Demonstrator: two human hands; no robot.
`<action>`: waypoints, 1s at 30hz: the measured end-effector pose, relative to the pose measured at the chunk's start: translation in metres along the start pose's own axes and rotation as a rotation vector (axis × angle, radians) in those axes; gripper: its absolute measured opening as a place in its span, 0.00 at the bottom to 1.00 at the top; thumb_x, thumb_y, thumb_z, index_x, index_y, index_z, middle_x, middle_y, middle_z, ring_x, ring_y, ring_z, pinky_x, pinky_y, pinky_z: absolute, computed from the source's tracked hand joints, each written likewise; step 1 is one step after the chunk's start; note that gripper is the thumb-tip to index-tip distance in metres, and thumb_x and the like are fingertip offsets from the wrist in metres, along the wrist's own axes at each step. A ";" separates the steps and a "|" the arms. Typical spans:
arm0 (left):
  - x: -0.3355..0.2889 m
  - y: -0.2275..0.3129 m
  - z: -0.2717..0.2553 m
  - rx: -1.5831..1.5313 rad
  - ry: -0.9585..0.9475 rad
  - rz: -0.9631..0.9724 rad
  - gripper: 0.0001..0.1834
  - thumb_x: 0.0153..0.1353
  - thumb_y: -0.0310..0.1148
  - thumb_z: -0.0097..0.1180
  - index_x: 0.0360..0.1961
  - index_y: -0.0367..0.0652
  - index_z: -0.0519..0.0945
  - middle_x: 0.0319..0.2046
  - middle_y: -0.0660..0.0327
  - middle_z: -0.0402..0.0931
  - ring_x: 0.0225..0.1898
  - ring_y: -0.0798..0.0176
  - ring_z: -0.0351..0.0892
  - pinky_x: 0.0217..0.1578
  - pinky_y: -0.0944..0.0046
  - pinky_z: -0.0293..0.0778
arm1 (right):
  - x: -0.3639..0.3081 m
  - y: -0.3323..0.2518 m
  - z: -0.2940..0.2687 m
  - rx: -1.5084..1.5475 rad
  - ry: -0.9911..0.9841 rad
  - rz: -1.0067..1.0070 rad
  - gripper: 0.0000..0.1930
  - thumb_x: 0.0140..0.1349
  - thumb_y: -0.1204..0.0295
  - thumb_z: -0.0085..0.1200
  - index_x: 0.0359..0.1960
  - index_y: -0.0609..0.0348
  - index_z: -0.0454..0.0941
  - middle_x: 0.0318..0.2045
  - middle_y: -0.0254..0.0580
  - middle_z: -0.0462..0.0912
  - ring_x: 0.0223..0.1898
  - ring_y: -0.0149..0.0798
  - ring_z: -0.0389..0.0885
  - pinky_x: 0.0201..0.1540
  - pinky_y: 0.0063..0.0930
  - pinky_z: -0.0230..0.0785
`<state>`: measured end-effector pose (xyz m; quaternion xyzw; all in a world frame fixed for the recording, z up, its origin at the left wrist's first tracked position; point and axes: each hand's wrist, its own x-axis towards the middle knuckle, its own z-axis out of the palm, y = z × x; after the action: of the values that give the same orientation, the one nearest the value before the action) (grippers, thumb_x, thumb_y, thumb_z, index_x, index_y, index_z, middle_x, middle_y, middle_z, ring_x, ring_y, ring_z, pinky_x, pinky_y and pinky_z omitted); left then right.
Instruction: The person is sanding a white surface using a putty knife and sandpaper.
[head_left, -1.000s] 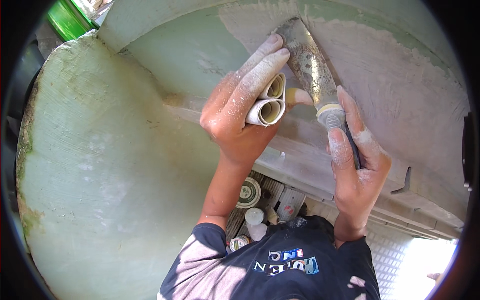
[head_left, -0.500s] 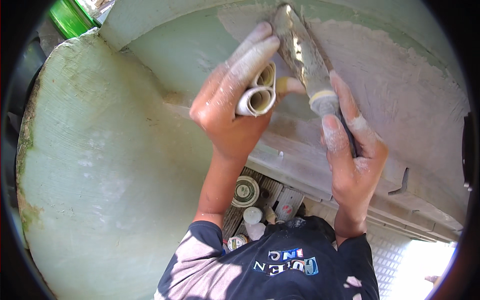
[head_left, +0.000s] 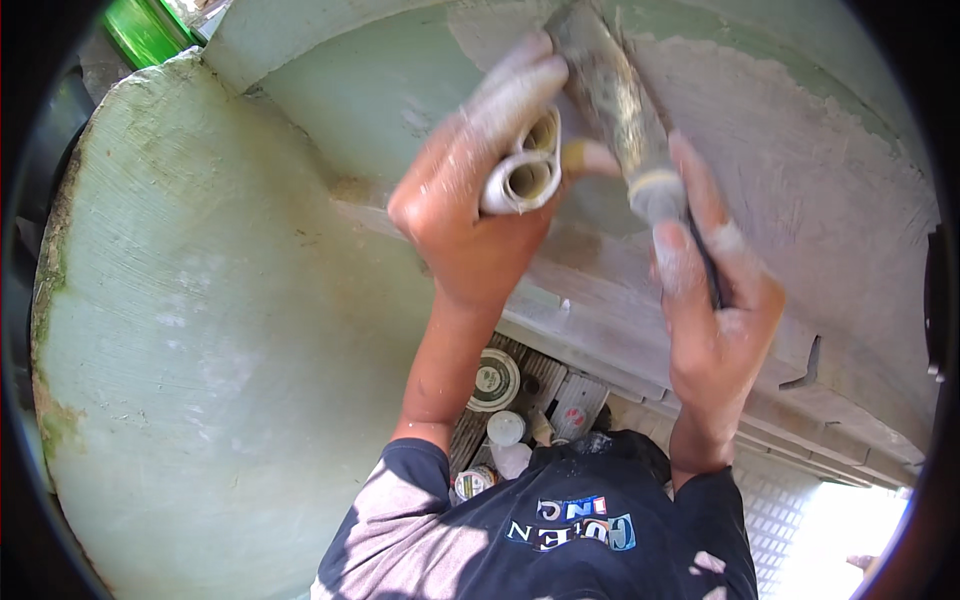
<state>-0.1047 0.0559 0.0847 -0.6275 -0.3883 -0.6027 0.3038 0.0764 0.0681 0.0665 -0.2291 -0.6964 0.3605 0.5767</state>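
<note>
Scraper (head_left: 612, 98) slants up-left, pinched by right hand (head_left: 720, 315); left hand (head_left: 458, 195), fingers extended, clasps rolled sheet (head_left: 526, 181).

Bright daylight throughout; below and to the right of the right grip (head_left: 722, 325), a glaring patch (head_left: 850, 535) burns out to white; below the left grip (head_left: 465, 205), sun and shadow dapple the dark shirt (head_left: 600, 560); left of that grip, the green panel (head_left: 230, 330) is softly lit; ahead of the right grip, the putty knife (head_left: 608, 95) catches a glint; blur smears its blade and both grips' fingers (head_left: 520, 80); well out from both grips, fisheye distortion bows edges into black.
</note>
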 end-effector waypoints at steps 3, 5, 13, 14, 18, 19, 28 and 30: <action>0.007 -0.001 -0.001 -0.016 0.013 -0.026 0.31 0.40 0.26 0.83 0.50 0.34 0.87 0.52 0.47 0.87 0.55 0.56 0.88 0.52 0.64 0.82 | -0.007 -0.002 -0.003 0.016 -0.008 0.036 0.25 0.71 0.70 0.57 0.69 0.60 0.76 0.25 0.24 0.75 0.24 0.17 0.64 0.27 0.14 0.52; -0.003 0.003 -0.002 -0.002 -0.008 -0.026 0.31 0.40 0.26 0.83 0.50 0.34 0.87 0.52 0.48 0.87 0.55 0.58 0.88 0.51 0.65 0.82 | -0.008 -0.002 -0.004 0.040 -0.025 0.101 0.25 0.71 0.70 0.56 0.69 0.60 0.76 0.25 0.24 0.75 0.24 0.17 0.63 0.27 0.13 0.52; 0.004 0.004 0.001 -0.030 -0.031 -0.043 0.32 0.39 0.20 0.82 0.50 0.32 0.86 0.54 0.46 0.86 0.57 0.55 0.86 0.53 0.64 0.82 | -0.017 0.000 -0.009 0.022 -0.010 0.134 0.25 0.72 0.70 0.55 0.71 0.61 0.74 0.25 0.24 0.74 0.24 0.17 0.63 0.26 0.13 0.53; -0.003 0.003 0.000 -0.060 -0.042 -0.028 0.32 0.38 0.19 0.81 0.51 0.32 0.86 0.54 0.45 0.86 0.57 0.54 0.86 0.54 0.63 0.82 | -0.025 0.003 -0.007 0.018 -0.012 0.152 0.26 0.72 0.70 0.55 0.71 0.61 0.73 0.25 0.24 0.74 0.24 0.17 0.63 0.26 0.13 0.53; -0.010 0.005 -0.001 -0.067 -0.103 0.006 0.34 0.38 0.23 0.83 0.51 0.32 0.86 0.54 0.44 0.85 0.57 0.52 0.86 0.54 0.62 0.82 | -0.038 0.010 -0.008 0.003 -0.018 0.184 0.26 0.73 0.71 0.54 0.72 0.61 0.72 0.25 0.24 0.74 0.24 0.17 0.64 0.26 0.13 0.53; -0.003 0.003 0.002 -0.096 -0.077 0.015 0.33 0.38 0.25 0.83 0.51 0.32 0.86 0.54 0.43 0.85 0.57 0.51 0.86 0.54 0.61 0.82 | -0.039 0.011 -0.009 0.000 -0.019 0.178 0.26 0.73 0.71 0.54 0.72 0.61 0.72 0.25 0.24 0.75 0.24 0.17 0.64 0.26 0.13 0.53; -0.011 0.003 0.003 0.033 -0.083 0.023 0.29 0.40 0.32 0.81 0.47 0.38 0.89 0.49 0.50 0.88 0.37 0.57 0.90 0.39 0.65 0.83 | -0.027 0.009 -0.007 0.016 0.000 0.146 0.26 0.73 0.70 0.54 0.72 0.61 0.72 0.25 0.24 0.75 0.23 0.17 0.64 0.25 0.13 0.54; 0.005 0.005 0.006 -0.026 -0.043 -0.061 0.31 0.41 0.29 0.82 0.50 0.33 0.87 0.52 0.45 0.86 0.56 0.51 0.87 0.54 0.61 0.83 | -0.021 0.001 -0.008 0.021 0.014 0.181 0.26 0.73 0.70 0.54 0.72 0.61 0.72 0.25 0.24 0.75 0.23 0.17 0.64 0.25 0.13 0.53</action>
<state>-0.0973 0.0592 0.0899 -0.6322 -0.4057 -0.6030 0.2685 0.0892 0.0558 0.0528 -0.2873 -0.6650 0.4168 0.5491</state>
